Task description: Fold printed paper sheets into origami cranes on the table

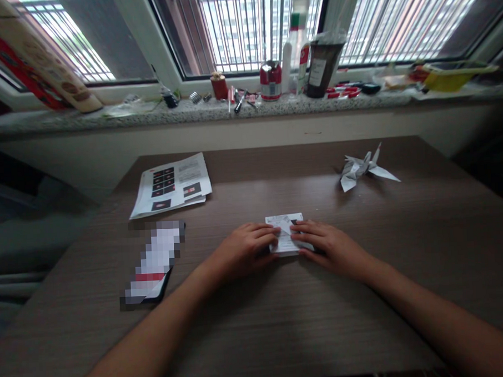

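Observation:
A small folded piece of printed white paper lies flat on the brown wooden table, near its middle. My left hand presses on the paper's left edge with its fingers close together. My right hand rests on the paper's right side, its fingers stretched over it. Both hands pin the paper to the table. A finished paper crane stands further back on the right, clear of both hands.
A stack of printed sheets lies at the back left, and a phone lies left of my left hand. The stone windowsill behind the table carries a red can, bottles, a dark cup and small tools.

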Available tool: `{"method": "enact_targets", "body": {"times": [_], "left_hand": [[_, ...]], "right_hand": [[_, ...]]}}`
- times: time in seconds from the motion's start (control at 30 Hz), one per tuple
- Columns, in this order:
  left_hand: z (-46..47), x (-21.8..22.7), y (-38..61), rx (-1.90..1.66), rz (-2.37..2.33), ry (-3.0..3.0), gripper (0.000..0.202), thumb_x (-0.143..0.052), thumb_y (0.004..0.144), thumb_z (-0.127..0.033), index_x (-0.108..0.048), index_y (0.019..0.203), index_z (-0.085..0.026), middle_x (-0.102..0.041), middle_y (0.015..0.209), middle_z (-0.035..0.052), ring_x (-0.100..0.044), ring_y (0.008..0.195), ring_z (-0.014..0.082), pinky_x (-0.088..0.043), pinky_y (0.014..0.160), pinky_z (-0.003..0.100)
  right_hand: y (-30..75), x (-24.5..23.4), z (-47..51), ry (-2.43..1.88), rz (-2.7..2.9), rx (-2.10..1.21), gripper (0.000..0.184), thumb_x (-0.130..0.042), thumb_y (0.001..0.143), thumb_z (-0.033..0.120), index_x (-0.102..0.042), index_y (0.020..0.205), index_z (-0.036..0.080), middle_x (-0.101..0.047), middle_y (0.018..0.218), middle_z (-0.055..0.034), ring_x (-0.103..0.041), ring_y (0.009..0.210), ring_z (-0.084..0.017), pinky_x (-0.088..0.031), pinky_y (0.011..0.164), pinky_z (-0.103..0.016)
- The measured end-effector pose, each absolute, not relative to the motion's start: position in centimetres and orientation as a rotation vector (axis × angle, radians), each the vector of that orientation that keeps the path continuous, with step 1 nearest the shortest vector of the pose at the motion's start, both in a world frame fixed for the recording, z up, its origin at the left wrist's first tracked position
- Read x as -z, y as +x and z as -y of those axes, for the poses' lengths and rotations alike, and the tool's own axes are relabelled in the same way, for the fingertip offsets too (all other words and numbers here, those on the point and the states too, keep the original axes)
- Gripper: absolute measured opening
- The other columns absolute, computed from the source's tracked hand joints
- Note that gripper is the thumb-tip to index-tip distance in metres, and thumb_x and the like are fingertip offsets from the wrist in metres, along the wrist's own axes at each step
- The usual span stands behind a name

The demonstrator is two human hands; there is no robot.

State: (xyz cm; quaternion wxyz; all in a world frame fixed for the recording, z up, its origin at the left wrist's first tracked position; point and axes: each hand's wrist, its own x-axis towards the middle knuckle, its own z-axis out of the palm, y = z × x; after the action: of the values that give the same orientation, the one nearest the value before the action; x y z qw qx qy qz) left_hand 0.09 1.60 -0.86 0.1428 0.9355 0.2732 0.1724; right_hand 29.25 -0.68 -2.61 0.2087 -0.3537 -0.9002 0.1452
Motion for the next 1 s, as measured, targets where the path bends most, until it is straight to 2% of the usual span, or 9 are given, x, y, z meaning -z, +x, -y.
{"method": "enact_targets", "body": {"times": [0.13, 0.2, 0.33, 0.53, 0.7, 1.0], "left_hand": [[-1.7, 1.2, 0.3, -0.548, -0.824, 2.67, 0.015, -0.058, 0.104, -0.027, -0.072, 0.104, -0.021, -0.071, 0.133, 0.0074, -0.068, 0.117, 0.0253, -0.054, 0.102, 0.045], [-1.8, 1.2, 0.4, -0.578, -0.854, 2.623, 0.015, -0.058, 0.104, -0.028, -0.072, 0.102, -0.021, -0.073, 0.128, 0.0074, -0.068, 0.115, 0.0256, -0.054, 0.099, 0.045], [-1.9, 1.3, 0.6, -0.63, -0.924, 2.513, 0.013, -0.06, 0.102, -0.025, -0.07, 0.107, -0.021, -0.072, 0.12, 0.0088, -0.067, 0.113, 0.0248, -0.053, 0.099, 0.044], [-1.9, 1.1, 0.9, -0.67, -1.124, 2.433, 0.013, -0.061, 0.1, -0.03, -0.068, 0.098, -0.019, -0.068, 0.112, 0.0105, -0.062, 0.107, 0.0264, -0.051, 0.095, 0.043], [-1.8, 0.9, 1.3, -0.637, -1.221, 2.417, 0.012, -0.063, 0.099, -0.031, -0.065, 0.096, -0.02, -0.068, 0.097, 0.006, -0.06, 0.095, 0.0251, -0.048, 0.086, 0.04], [-2.0, 1.6, 1.6, -0.642, -1.303, 2.378, 0.011, -0.066, 0.098, -0.03, -0.064, 0.106, -0.023, -0.07, 0.094, 0.0027, -0.063, 0.091, 0.0243, -0.044, 0.083, 0.038]], "right_hand": [[29.3, 2.5, 0.7, -0.987, 2.513, -0.409, 0.035, -0.062, 0.102, 0.03, -0.066, 0.135, 0.023, -0.063, 0.146, -0.0094, -0.057, 0.137, -0.029, -0.047, 0.116, -0.055], [29.2, 2.6, 0.8, -0.98, 2.501, -0.39, 0.035, -0.063, 0.101, 0.03, -0.066, 0.135, 0.025, -0.064, 0.145, -0.0086, -0.058, 0.137, -0.028, -0.048, 0.115, -0.056], [28.9, 2.6, 1.0, -0.959, 2.514, -0.326, 0.039, -0.065, 0.1, 0.03, -0.064, 0.139, 0.029, -0.063, 0.146, -0.0073, -0.057, 0.137, -0.029, -0.048, 0.114, -0.057], [28.4, 2.5, 1.6, -0.941, 2.586, -0.267, 0.041, -0.062, 0.101, 0.028, -0.062, 0.142, 0.028, -0.062, 0.148, -0.0083, -0.053, 0.14, -0.03, -0.045, 0.116, -0.058], [28.3, 2.4, 1.6, -0.946, 2.601, -0.252, 0.04, -0.059, 0.103, 0.027, -0.061, 0.143, 0.025, -0.063, 0.146, -0.0092, -0.053, 0.141, -0.03, -0.044, 0.117, -0.057], [28.8, 2.2, 1.3, -0.89, 2.581, -0.398, 0.026, -0.064, 0.101, 0.03, -0.067, 0.126, 0.025, -0.064, 0.146, -0.0062, -0.053, 0.143, -0.025, -0.038, 0.123, -0.055]]}}
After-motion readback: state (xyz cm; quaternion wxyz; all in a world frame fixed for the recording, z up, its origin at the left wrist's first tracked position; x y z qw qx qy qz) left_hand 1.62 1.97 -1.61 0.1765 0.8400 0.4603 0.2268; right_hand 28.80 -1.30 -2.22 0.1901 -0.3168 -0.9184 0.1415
